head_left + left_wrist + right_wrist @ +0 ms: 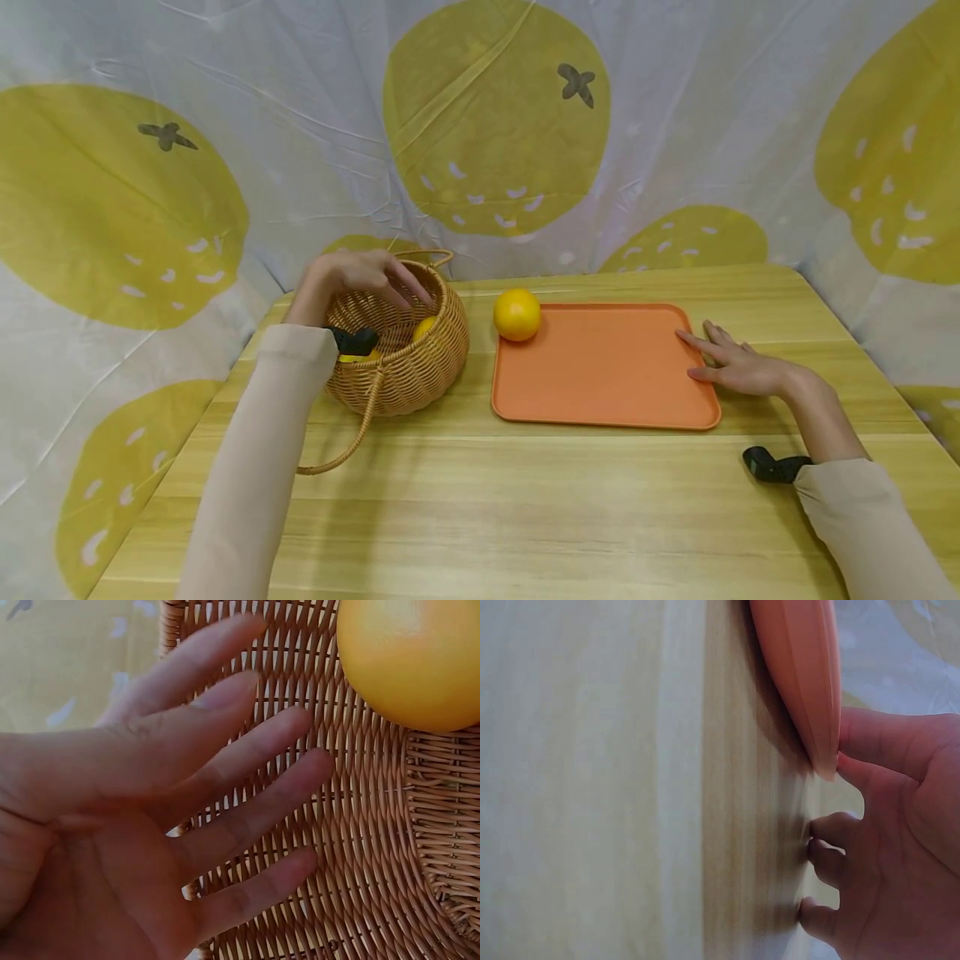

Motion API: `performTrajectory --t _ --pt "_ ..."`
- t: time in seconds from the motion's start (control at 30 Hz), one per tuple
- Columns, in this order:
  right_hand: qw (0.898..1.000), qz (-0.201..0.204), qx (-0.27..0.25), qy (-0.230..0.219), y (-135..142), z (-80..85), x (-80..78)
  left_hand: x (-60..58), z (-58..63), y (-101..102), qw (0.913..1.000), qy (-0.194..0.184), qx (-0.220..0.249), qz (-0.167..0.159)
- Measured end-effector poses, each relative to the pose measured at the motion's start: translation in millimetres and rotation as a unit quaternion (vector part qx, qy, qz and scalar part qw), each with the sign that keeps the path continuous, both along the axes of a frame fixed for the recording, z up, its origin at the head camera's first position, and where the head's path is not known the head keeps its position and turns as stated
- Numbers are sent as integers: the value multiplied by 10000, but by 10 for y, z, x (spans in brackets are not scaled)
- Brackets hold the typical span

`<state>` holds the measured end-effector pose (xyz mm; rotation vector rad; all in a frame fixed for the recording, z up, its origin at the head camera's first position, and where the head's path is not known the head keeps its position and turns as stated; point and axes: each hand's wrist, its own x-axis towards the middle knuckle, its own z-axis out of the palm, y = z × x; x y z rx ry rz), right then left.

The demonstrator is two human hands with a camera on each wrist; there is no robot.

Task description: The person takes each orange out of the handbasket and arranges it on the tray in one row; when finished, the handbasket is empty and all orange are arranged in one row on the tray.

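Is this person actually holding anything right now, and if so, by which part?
Nothing is held. The left hand is empty at the opening of the basket; the right hand only touches the right edge of the tray.

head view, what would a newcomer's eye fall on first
Likely first, the flat orange tray, with a bright yellow fruit at its far left corner and the right hand touching its right edge. Next, the wicker basket to the tray's left, the left hand at its mouth. Behind the table, big printed fruit shapes stand out on the pale cloth.
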<state>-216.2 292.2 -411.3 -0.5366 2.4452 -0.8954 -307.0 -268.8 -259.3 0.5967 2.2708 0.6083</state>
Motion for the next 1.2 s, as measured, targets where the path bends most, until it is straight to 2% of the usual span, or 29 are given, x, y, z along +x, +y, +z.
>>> performTrajectory --t 0.07,0.17,0.33,0.43,0.67,0.8,0.9,1.1,1.2 --pt "10000 8 -3 0 0 3 -4 -34 -12 33 9996 -37 -181 -200" --pt "10000 12 5 -3 -4 13 -6 -75 -50 60 9987 -264 -349 -252" --pt "10000 40 -5 46 2 -2 -20 -100 -152 59 9968 -734 -320 -9" --pt "9999 50 -81 85 11 -14 -24 -90 -190 53 9964 -787 -309 93" --pt "10000 43 -59 57 23 -23 -25 -45 -220 -4 9967 -594 -302 474" --pt "9999 55 -126 84 73 -105 -61 -27 -255 -70 9947 -560 -160 848" --pt "9999 55 -87 126 129 -193 -102 -20 -278 -99 9933 -391 -112 1082" --pt "10000 12 50 79 96 -147 -77 -32 -308 -113 9913 -111 -73 1306" --pt "9999 7 77 64 91 -142 -80 -42 -329 -128 9912 71 -184 1305"
